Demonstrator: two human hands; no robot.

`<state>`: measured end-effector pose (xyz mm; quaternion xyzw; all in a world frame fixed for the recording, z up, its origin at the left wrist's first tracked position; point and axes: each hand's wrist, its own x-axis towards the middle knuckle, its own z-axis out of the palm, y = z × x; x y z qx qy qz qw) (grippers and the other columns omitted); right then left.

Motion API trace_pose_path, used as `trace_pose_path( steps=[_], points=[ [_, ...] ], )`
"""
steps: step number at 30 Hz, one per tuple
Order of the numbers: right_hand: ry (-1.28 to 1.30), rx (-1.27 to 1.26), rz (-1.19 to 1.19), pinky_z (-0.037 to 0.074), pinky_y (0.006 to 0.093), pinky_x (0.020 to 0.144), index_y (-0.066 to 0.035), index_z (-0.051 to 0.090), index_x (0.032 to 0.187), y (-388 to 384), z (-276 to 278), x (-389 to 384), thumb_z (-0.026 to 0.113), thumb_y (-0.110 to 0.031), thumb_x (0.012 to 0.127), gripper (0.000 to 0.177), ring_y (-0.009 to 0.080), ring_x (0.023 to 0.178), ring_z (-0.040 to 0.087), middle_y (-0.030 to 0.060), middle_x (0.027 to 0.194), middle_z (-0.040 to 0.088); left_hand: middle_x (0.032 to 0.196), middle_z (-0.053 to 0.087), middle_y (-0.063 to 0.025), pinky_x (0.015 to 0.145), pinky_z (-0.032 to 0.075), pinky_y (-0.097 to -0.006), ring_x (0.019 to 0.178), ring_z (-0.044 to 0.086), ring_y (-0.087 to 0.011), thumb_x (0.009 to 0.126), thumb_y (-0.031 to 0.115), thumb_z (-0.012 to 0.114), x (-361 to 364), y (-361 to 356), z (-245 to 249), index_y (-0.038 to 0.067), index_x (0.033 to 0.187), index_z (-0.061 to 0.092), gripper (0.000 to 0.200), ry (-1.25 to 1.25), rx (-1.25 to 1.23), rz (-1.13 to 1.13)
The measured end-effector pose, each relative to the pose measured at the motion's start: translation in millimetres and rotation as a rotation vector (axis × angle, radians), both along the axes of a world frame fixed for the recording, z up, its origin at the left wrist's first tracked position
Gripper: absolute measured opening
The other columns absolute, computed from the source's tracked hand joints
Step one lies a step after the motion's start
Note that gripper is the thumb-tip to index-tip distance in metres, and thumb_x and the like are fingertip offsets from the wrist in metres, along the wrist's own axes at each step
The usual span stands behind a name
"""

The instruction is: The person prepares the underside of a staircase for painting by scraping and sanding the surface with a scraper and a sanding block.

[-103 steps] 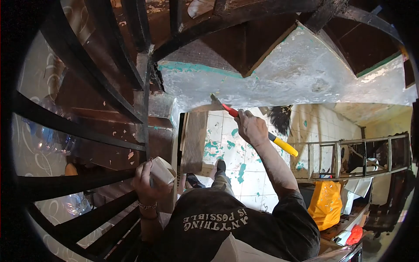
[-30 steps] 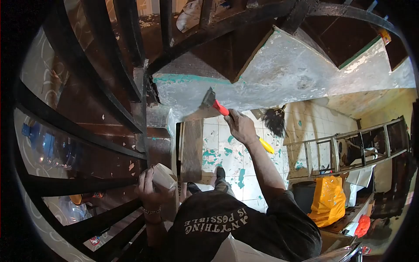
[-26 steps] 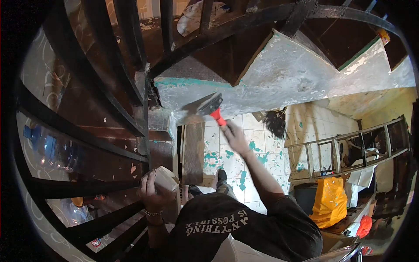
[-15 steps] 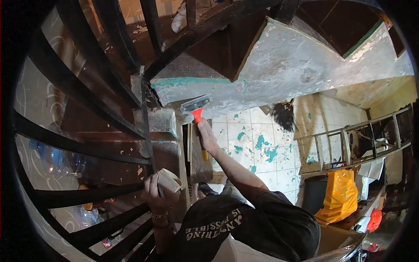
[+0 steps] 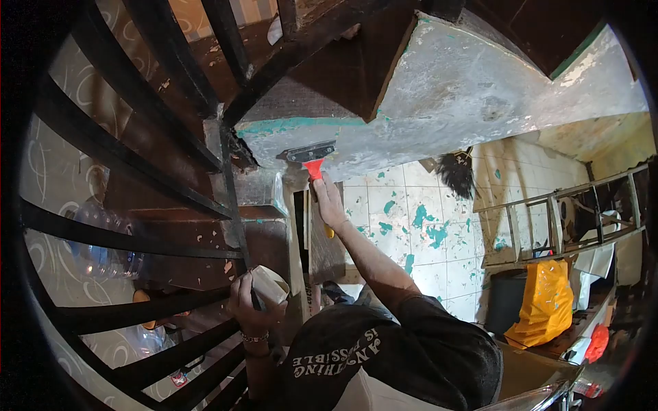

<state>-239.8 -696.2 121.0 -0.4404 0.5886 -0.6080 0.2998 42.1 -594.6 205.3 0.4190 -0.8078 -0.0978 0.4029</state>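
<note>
**Scraper blade on the stair slab's lower edge**

My right hand (image 5: 331, 202) is closed round the handle of the scraper (image 5: 308, 153), fingers wrapped just below the red neck, with the yellow end sticking out under my palm. The blade lies flat against the grey plastered stair slab (image 5: 445, 89), at its lower edge near the left corner, just beneath the teal paint strip (image 5: 301, 125) and beside the dark post (image 5: 229, 171).

The tool's long axis runs from the blade straight back down toward me, in line with my forearm. The blade's own edge lies crosswise, along the slab's edge. So the working spot is up and ahead of my right hand, which is much the nearer one.

My left hand (image 5: 248, 308) is well apart, low down by the black railing bars (image 5: 123, 233), curled round a pale cup (image 5: 269, 284). Far below lies the tiled floor (image 5: 404, 226), flecked with teal flakes.
</note>
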Motion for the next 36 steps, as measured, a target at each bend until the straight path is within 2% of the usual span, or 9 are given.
trace_pose_path(
  steps=[2, 5, 8, 10, 14, 16, 23, 25, 36],
  points=[
    [0.004, 0.006, 0.001, 0.044, 0.0476, 0.079, -0.001, 0.051, 0.115, -3, -4, -1, 0.04, -0.04, 0.103, 0.041, 0.0463, 0.089, 0.057, 0.0273, 0.091, 0.058, 0.108, 0.063, -0.0213, 0.082, 0.055, -0.0496, 0.095, 0.066, -0.0419, 0.057, 0.037, 0.08, 2, -1, -3, -0.002, 0.12, 0.058, 0.077, 0.002, -0.021, -0.01],
    [0.039, -0.036, -0.045, 0.045, 0.0378, 0.077, -0.002, 0.054, 0.116, -5, -5, 3, 0.038, -0.038, 0.105, 0.041, 0.0244, 0.085, 0.057, 0.014, 0.092, 0.06, 0.108, 0.063, -0.0211, 0.082, 0.055, -0.0494, 0.094, 0.066, -0.0417, 0.057, 0.037, 0.08, 1, -2, 1, -0.002, 0.12, 0.058, 0.077, -0.012, -0.026, -0.034],
    [0.005, 0.029, -0.006, 0.045, 0.0396, 0.079, -0.002, 0.053, 0.118, -4, -2, 1, 0.038, -0.038, 0.105, 0.041, 0.0284, 0.087, 0.059, 0.0165, 0.093, 0.062, 0.109, 0.063, -0.021, 0.082, 0.055, -0.0495, 0.094, 0.067, -0.0417, 0.058, 0.04, 0.079, 4, -2, 0, -0.003, 0.122, 0.056, 0.079, -0.025, -0.012, -0.028],
    [0.003, 0.0, -0.005, 0.043, 0.0523, 0.078, 0.001, 0.049, 0.121, -6, -5, -2, 0.042, -0.037, 0.103, 0.043, 0.0501, 0.092, 0.058, 0.0304, 0.093, 0.061, 0.11, 0.063, -0.0211, 0.081, 0.055, -0.0497, 0.094, 0.067, -0.0416, 0.06, 0.041, 0.079, 6, -4, -9, -0.002, 0.123, 0.056, 0.08, -0.029, -0.062, -0.027],
    [0.056, 0.004, 0.003, 0.043, 0.0526, 0.079, 0.001, 0.049, 0.125, -7, -11, -6, 0.042, -0.035, 0.103, 0.043, 0.05, 0.094, 0.059, 0.0313, 0.096, 0.061, 0.11, 0.063, -0.0223, 0.08, 0.055, -0.05, 0.093, 0.067, -0.0415, 0.064, 0.045, 0.078, 3, -5, -6, -0.001, 0.123, 0.054, 0.079, -0.021, -0.111, -0.053],
    [0.108, -0.067, -0.053, 0.045, 0.0439, 0.074, -0.001, 0.053, 0.115, -7, -12, -3, 0.04, -0.037, 0.105, 0.039, 0.036, 0.082, 0.06, 0.0192, 0.089, 0.061, 0.11, 0.063, -0.0229, 0.079, 0.055, -0.0503, 0.093, 0.066, -0.0416, 0.065, 0.045, 0.078, 3, -3, -5, -0.001, 0.123, 0.054, 0.078, -0.027, -0.104, -0.045],
    [0.081, -0.028, -0.059, 0.045, 0.0442, 0.077, -0.001, 0.052, 0.117, -10, -10, -4, 0.039, -0.038, 0.104, 0.041, 0.0386, 0.088, 0.06, 0.0216, 0.094, 0.062, 0.11, 0.063, -0.0239, 0.079, 0.056, -0.0517, 0.092, 0.066, -0.0421, 0.069, 0.049, 0.076, 5, -6, -5, 0.0, 0.128, 0.05, 0.08, -0.076, -0.147, -0.047],
    [0.071, -0.005, -0.068, 0.044, 0.0524, 0.081, -0.001, 0.049, 0.127, -9, -2, -6, 0.041, -0.035, 0.103, 0.043, 0.0506, 0.096, 0.058, 0.031, 0.098, 0.062, 0.109, 0.063, -0.0238, 0.078, 0.056, -0.0517, 0.091, 0.066, -0.042, 0.07, 0.05, 0.076, 5, -5, -6, 0.0, 0.127, 0.051, 0.08, -0.079, -0.146, -0.041],
    [0.044, -0.061, -0.043, 0.043, 0.052, 0.077, -0.002, 0.052, 0.118, -15, 6, -8, 0.041, -0.032, 0.102, 0.035, 0.0481, 0.09, 0.058, 0.0275, 0.094, 0.06, 0.109, 0.063, -0.0239, 0.077, 0.056, -0.0517, 0.09, 0.066, -0.0413, 0.073, 0.052, 0.073, 3, -7, -6, -0.001, 0.125, 0.052, 0.077, -0.067, -0.176, -0.039]
  ],
)
